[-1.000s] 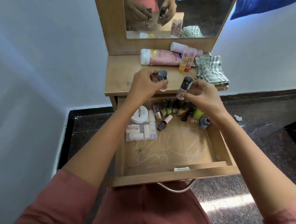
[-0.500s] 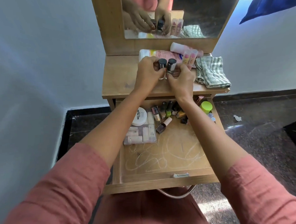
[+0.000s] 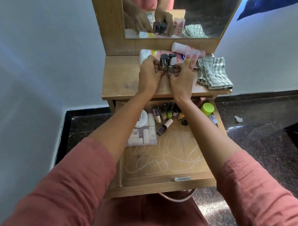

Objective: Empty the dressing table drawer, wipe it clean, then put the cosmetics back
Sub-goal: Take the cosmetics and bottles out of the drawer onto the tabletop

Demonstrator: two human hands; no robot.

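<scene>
Left hand (image 3: pixel 149 76) was closed around a small dark-capped bottle (image 3: pixel 163 62), and the right hand (image 3: pixel 182 79) was closed around a second one (image 3: pixel 171 63); both bottles stood upright side by side on the bench (image 3: pixel 122 79), bases at or just at the surface, whether fully set down could not be told. Fingers were clamped, not yet released. Emptying was judged under way and well short of done. Already out on the bench: a pink tube (image 3: pixel 156 54) lying on its side along the back, a white-capped bottle (image 3: pixel 181 48) behind it, and two lip balm sticks (image 3: pixel 192 58) standing just right of the hands. A checked cloth (image 3: pixel 213 73) lay folded at the right end of the bench, apparently unused so far. The drawer (image 3: pixel 166 186) stood pulled open below, with most of its load left at the back: a round white jar (image 3: pixel 141 119), a clear case of small sticks (image 3: pixel 142 135), a row of nail polish bottles (image 3: pixel 165 112), one brown bottle with a pale cap (image 3: pixel 164 127) lying on its side, a green-lidded jar (image 3: pixel 207 109) in the right rear corner. Front half of the drawer floor was bare and marked with pale scribbled lines. Remaining, by my reading: lift out the rest, wipe the drawer floor, return everything.
</scene>
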